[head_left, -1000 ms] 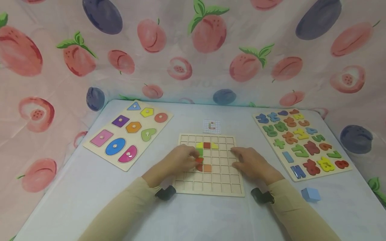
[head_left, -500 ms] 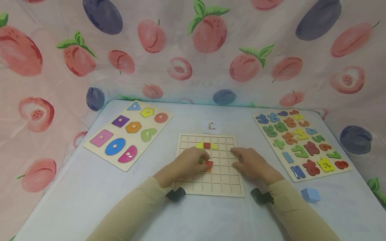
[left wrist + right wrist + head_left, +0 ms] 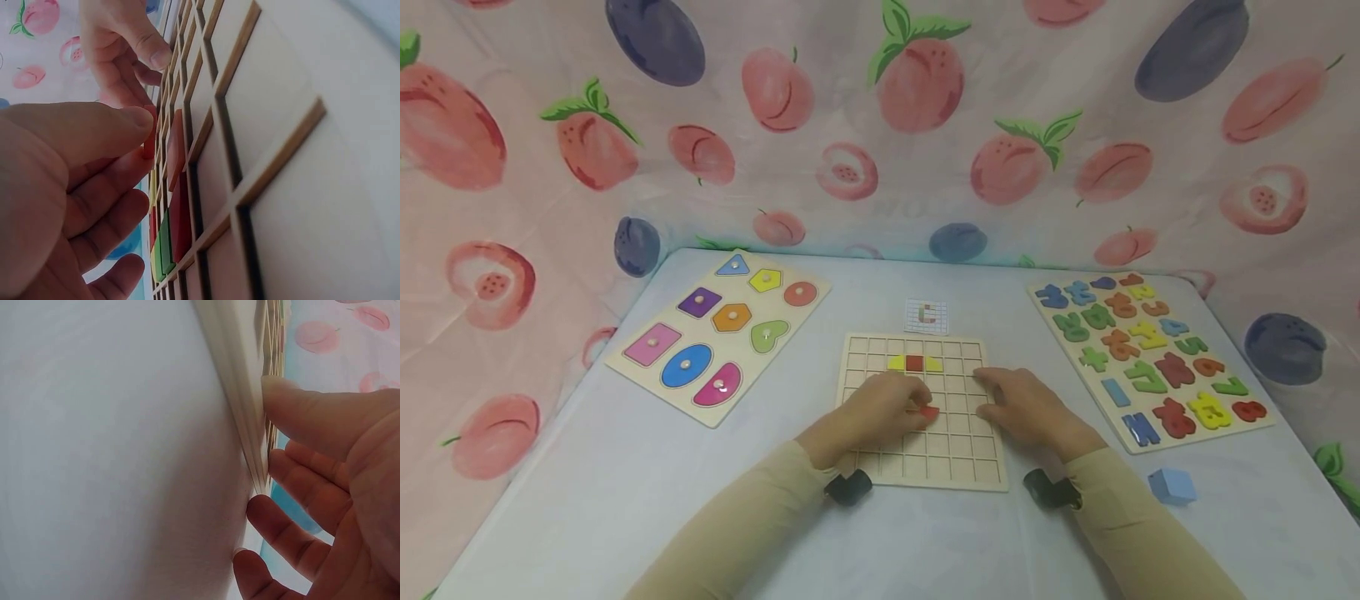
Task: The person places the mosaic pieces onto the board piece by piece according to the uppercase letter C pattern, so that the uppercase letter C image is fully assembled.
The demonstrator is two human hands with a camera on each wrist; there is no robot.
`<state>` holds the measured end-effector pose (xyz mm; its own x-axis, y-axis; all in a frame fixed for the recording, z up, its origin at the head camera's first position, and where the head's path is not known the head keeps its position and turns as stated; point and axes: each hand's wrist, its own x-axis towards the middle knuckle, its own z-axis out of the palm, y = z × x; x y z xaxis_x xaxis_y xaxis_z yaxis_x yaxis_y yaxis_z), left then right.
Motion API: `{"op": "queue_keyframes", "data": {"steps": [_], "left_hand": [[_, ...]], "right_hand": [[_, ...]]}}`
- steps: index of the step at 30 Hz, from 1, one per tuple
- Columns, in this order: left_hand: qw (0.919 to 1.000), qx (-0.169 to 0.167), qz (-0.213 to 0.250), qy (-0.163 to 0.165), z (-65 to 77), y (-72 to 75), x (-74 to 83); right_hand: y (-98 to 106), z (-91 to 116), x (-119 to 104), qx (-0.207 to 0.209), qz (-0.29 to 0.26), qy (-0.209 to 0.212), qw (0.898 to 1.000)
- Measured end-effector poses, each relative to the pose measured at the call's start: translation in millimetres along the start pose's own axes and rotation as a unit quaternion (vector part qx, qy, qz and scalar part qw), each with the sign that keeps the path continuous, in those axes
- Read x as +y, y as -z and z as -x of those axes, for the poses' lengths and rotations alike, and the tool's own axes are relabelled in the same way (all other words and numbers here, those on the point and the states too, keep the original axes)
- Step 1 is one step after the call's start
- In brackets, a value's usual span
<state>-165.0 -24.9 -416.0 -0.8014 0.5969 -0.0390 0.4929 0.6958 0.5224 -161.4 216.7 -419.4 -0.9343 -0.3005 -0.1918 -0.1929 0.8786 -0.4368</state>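
My left hand (image 3: 883, 408) pinches a small red tile (image 3: 150, 134) between thumb and index finger, close over the wooden grid board (image 3: 962, 454). The hand hides part of the board in the head view. Left wrist view: a green tile (image 3: 166, 244), a dark red tile (image 3: 181, 219) and an orange tile (image 3: 176, 151) lie in its cells. Farther up, a red square (image 3: 914, 363) sits between two yellow tiles (image 3: 897, 363). My right hand (image 3: 1030, 408) rests its thumb and fingertips at the board's right edge, fingers spread and slightly bent.
A shape puzzle with knobs (image 3: 752, 304) lies at the left, and a letter-and-number puzzle (image 3: 1101, 383) at the right. Behind the grid board is a small pattern card (image 3: 917, 323). A blue block (image 3: 1172, 485) stands near my right forearm. Peach-print cloth (image 3: 917, 167) hangs behind.
My left hand has lifted the red tile from the left column of pieces and moved it to the right over the board. The right hand has stayed at the edge.
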Motion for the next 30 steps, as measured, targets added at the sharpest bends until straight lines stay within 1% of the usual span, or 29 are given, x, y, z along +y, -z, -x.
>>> {"op": "queue_keyframes", "data": {"steps": [2, 8, 18, 23, 30], "left_hand": [[1.0, 0.001, -0.009, -0.004, 0.6, -0.2, 0.9], [0.9997, -0.003, -0.023, 0.002, 3.2, 1.1, 3.7], [0.999, -0.012, -0.042, -0.005, -1.3, -4.6, 5.7], [0.9982, -0.012, -0.055, -0.018, -3.6, -7.0, 6.2], [0.995, 0.0, -0.093, -0.035, -5.0, -7.7, 10.1]], "right_hand": [[0.2, 0.2, -0.4, 0.0, 0.001, 0.0, 1.0], [0.3, -0.1, -0.9, 0.0, 0.005, 0.0, 1.0], [-1.1, -0.3, 0.8, 0.004, 0.004, 0.005, 1.0], [-1.7, -0.1, 1.4, 0.005, 0.003, 0.006, 1.0], [0.5, 0.8, -0.3, 0.004, 0.006, 0.006, 1.0]]}}
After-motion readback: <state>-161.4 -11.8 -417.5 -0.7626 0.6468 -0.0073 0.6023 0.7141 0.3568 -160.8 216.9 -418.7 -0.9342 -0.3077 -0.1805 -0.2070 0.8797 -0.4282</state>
